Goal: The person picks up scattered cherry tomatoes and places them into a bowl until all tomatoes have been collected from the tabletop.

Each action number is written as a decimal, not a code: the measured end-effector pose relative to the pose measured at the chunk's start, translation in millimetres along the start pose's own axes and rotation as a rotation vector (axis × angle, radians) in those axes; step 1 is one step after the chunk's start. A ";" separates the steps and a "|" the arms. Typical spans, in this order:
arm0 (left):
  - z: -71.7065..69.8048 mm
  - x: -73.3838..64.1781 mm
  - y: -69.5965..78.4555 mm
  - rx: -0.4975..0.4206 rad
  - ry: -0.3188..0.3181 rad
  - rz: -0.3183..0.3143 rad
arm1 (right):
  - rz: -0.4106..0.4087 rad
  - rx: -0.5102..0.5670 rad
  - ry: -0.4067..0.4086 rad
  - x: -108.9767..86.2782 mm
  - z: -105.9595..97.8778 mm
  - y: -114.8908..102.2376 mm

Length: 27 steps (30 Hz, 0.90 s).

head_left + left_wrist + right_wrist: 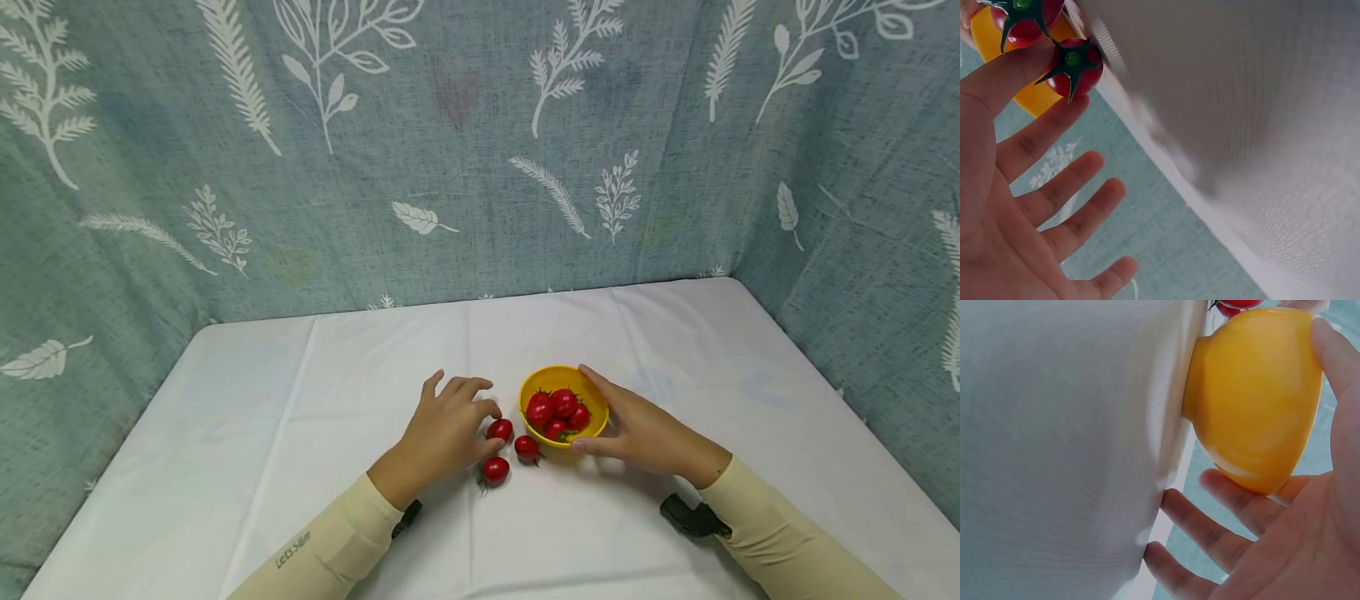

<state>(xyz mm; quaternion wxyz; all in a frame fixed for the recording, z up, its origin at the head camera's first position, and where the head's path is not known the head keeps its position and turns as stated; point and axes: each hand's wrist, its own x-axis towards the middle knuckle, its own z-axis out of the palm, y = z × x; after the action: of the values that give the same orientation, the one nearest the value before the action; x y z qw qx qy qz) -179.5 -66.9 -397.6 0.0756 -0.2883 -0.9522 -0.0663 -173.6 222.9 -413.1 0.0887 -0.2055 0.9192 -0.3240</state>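
Observation:
My left hand is at a small red tomato, thumb and index finger on either side of it in a pinch. In the left wrist view that tomato shows its green star-shaped stem, and the other fingers spread loosely. Two more tomatoes lie on the cloth nearby, one tomato beside the bowl and another tomato nearer me. With thumb and fingers spread round its side, my right hand holds the yellow bowl. Several tomatoes sit inside it.
A white cloth with fold creases covers the table. Behind it and along both sides hangs a green-blue curtain with a white leaf pattern. Dark wrist straps show at the sleeves.

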 end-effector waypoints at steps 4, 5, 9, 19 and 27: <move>0.5 0.5 0.6 0.000 -0.012 -0.004 | 0.002 0.001 0.000 -0.3 -0.1 0.0; 0.5 0.5 0.7 0.000 -0.014 -0.004 | 0.002 0.001 0.001 -0.4 -0.2 -0.1; -0.6 0.4 1.5 0.001 -0.021 -0.003 | -0.001 0.002 0.002 -0.1 -0.2 -0.2; -1.3 1.2 -0.1 0.025 0.012 0.008 | -0.002 0.000 0.002 -0.4 0.1 1.3; -8.8 5.0 -1.3 0.050 0.082 -0.024 | -0.006 0.004 0.003 -0.5 -0.5 0.9</move>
<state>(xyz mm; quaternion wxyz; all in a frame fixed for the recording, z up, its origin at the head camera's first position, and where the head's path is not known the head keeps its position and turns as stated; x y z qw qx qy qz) -183.4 -66.8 -388.1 0.1208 -0.2720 -0.9531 -0.0551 -173.5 224.0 -413.3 0.0868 -0.2075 0.9180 -0.3266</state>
